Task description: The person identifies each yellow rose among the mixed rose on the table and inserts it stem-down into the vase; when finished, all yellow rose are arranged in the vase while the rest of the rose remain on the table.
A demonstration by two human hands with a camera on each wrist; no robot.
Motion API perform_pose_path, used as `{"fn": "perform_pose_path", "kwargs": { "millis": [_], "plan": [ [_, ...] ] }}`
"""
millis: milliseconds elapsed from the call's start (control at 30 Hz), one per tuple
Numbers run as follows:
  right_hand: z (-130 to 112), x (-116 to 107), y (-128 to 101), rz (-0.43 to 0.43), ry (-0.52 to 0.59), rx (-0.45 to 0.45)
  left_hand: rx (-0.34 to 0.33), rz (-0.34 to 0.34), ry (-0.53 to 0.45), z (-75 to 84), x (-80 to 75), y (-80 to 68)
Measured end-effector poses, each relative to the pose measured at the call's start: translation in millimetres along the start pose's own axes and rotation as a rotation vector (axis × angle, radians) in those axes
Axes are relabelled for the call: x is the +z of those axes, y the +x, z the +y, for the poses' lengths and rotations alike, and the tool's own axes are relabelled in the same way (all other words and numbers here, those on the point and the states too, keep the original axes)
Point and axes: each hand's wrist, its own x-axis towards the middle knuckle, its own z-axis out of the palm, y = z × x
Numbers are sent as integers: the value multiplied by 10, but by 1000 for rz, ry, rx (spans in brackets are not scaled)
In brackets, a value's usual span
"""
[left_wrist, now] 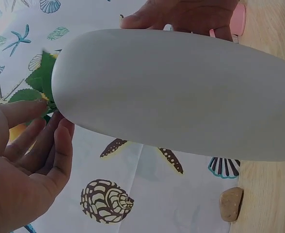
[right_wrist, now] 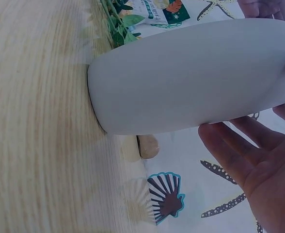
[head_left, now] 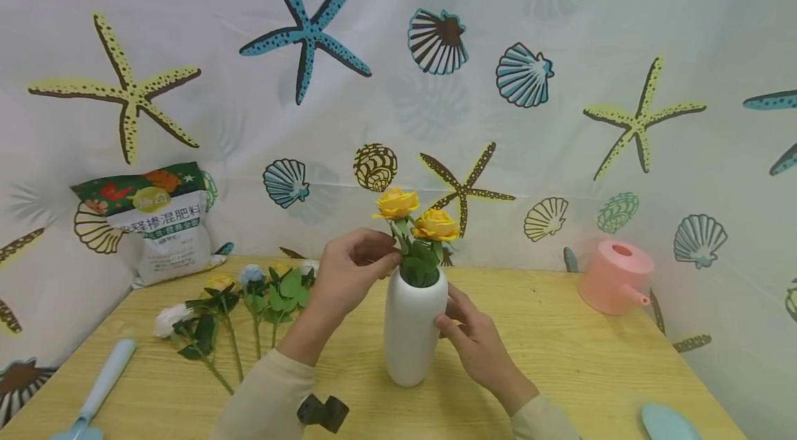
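Observation:
A white vase stands upright on the table, with two yellow roses and their green leaves rising from its mouth. At the left of the rim, my left hand pinches the leafy stem of a rose between thumb and fingers; the left wrist view shows the thumb on a green leaf. My right hand holds the vase's right side, thumb toward me and the other fingers around the back. Inside the vase, the lower stems are hidden.
Several loose artificial flowers lie on the table at the left. Behind them stands a fertilizer bag. A light blue trowel lies front left, a pink watering can back right, a pale blue object front right. A stone sits behind the vase.

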Motion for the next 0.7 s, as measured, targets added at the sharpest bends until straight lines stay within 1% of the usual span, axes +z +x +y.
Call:
{"fn": "perform_pose_path", "kwargs": {
  "millis": [200,300,433,533,633,700],
  "plan": [
    [0,17,4,5,-10,-13,29,12,28,-16,4,-11],
    [8,16,6,1,-5,-5,25,13,33,-35,-1,-25],
    [16,12,5,2,-11,8,33,12,6,-88,-28,-58],
    [22,14,4,4,-12,0,29,24,-31,-171,-68,-104],
    [31,20,2,1,-7,-10,-5,53,-54,-304,-128,-168],
    [40,16,0,0,-11,-12,-36,80,-48,-414,-184,-211]
  ]
}}
